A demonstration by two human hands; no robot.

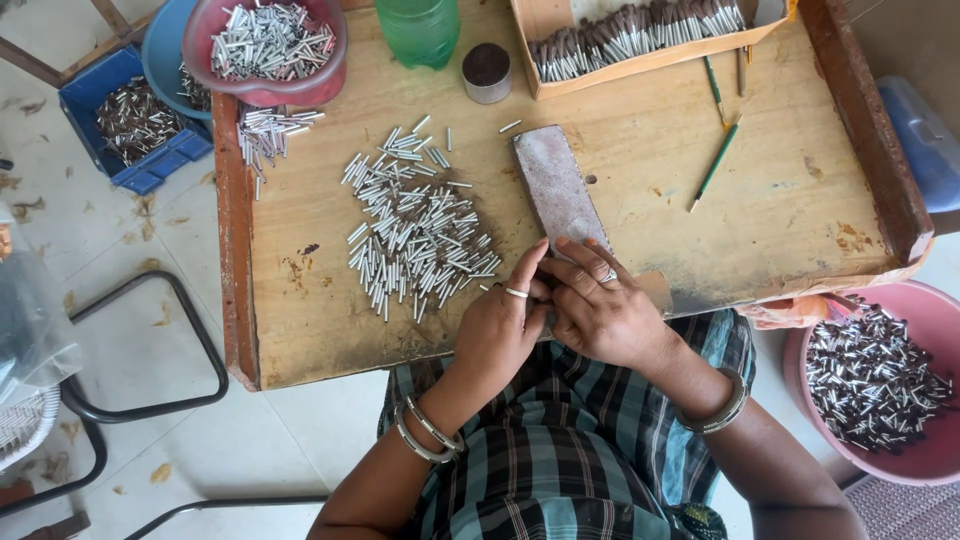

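Observation:
My left hand (500, 325) and my right hand (600, 305) meet at the near edge of a wooden work board (640, 180), fingertips pressed together over something too small to make out. Both hands rest at the near end of a long flat grey block (552, 185) lying on the board. A loose heap of small silver tubes (415, 230) lies just left of my left hand. Each hand wears a ring, and both wrists carry metal bangles.
A pink bowl (905, 465) of dark-tipped tubes sits low at my right. At the back stand a red bowl of silver tubes (270, 45), a blue crate (135, 120), a green bottle (420, 30), a small tin (487, 72), a cardboard tray of sticks (640, 35), and green pencils (715, 160).

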